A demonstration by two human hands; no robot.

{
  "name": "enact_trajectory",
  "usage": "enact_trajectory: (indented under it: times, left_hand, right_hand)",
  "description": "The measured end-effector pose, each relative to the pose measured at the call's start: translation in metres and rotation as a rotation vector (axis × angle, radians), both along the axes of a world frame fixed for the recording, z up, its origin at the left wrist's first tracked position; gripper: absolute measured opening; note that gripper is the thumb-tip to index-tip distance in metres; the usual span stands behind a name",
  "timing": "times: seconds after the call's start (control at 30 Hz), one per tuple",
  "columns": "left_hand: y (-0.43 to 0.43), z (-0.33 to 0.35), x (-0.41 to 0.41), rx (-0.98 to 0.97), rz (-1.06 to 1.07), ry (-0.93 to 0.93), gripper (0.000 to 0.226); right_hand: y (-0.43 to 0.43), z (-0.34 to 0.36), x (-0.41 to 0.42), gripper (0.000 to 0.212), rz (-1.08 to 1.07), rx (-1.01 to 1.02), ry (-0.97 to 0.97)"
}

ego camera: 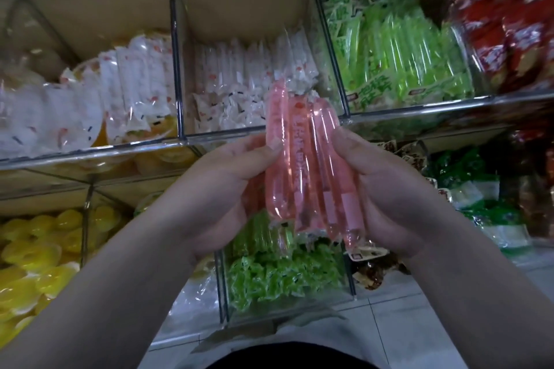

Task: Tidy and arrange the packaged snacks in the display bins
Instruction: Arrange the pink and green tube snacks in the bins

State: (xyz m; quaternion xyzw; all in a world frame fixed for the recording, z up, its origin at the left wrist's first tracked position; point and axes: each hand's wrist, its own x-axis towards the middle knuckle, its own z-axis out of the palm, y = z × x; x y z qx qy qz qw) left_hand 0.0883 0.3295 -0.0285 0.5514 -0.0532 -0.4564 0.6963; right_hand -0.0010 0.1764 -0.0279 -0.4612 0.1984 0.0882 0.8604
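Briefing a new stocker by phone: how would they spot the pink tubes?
Find the clear display bins' middle compartment. In front of it, the left hand and right hand grip the pink tubes: translucent pink sticks, unlike the white packs and green packs binned behind.

clear display bins [90, 150] — upper row: white packets [239, 69] | green sticks [404, 48] | red packs [509, 24] | lower left: yellow cups [36, 249]

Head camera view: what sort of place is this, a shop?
Most likely a snack shop's self-serve display. Tiers of clear bins hold wrapped snacks sorted by kind: white packets, green sticks, yellow jelly cups. The left hand and right hand grip a bundle of pink tubes.
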Motion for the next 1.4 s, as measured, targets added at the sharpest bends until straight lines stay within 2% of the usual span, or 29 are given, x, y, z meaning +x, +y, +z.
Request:
enact_trajectory:
  times: [0.07,0.17,0.27,0.4,0.47,0.63,0.73,0.93,1.23,1.3,1.4]
  left_hand:
    - [-0.005,0.007,0.006,0.010,0.008,-0.012,0.025]
    - [-0.013,0.018,0.014,0.045,0.028,-0.061,0.041]
    - [-0.021,0.031,0.024,0.048,0.065,-0.087,0.045]
    - [-0.025,0.046,0.041,0.051,0.109,-0.078,0.053]
    - [-0.025,0.054,0.049,0.061,0.102,-0.088,0.053]
    - [-0.027,0.072,0.071,0.092,0.120,-0.121,0.051]
    - [-0.028,0.086,0.085,0.090,0.115,-0.141,0.052]
    - [-0.037,0.113,0.112,0.084,0.089,-0.167,0.052]
    - [-0.051,0.144,0.160,0.103,0.076,-0.318,0.072]
    - [-0.052,0.150,0.171,0.094,0.068,-0.345,0.061]
    - [-0.057,0.154,0.188,0.110,0.095,-0.400,0.047]
  right_hand:
    - [-0.003,0.010,0.005,0.045,0.010,-0.047,-0.018]
    - [-0.007,0.024,0.015,0.046,-0.003,-0.095,-0.051]
    - [-0.011,0.031,0.028,0.049,-0.010,-0.153,-0.071]
    - [-0.016,0.039,0.050,0.062,-0.003,-0.237,-0.071]
    - [-0.016,0.047,0.060,0.062,-0.007,-0.202,-0.062]
    - [-0.015,0.069,0.082,0.045,-0.003,-0.151,-0.086]
    - [-0.015,0.080,0.099,0.055,-0.013,-0.215,-0.074]
    - [-0.023,0.104,0.129,0.061,-0.043,-0.177,-0.069]
    - [-0.035,0.139,0.175,0.068,-0.074,-0.211,-0.124]
    - [-0.041,0.144,0.187,0.080,-0.089,-0.271,-0.108]
    - [-0.048,0.152,0.206,0.137,-0.099,-0.412,-0.059]
